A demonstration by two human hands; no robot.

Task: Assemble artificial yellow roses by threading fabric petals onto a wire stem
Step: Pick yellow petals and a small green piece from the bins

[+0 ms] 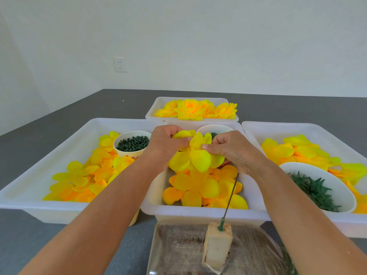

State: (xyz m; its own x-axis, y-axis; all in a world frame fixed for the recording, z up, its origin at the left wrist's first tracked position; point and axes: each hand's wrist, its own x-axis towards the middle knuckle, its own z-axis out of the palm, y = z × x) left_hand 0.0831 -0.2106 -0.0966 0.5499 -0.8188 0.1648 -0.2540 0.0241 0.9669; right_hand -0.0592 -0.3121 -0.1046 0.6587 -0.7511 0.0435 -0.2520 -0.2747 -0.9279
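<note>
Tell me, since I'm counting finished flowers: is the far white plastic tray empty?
No, the far white plastic tray holds several assembled yellow fabric roses.

open grey tabletop lies left; white trays and wire stem crowd the middle.

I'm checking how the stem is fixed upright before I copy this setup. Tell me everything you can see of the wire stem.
The wire stem is a thin, dark, straight rod, seemingly metal, with a green sleeve at its foot. That foot is stuck into the top of a pale block. The stem leans up and to the right, crossing the front rim of the middle tray. Its top end disappears beneath the right hand, so its tip cannot be seen.
</note>
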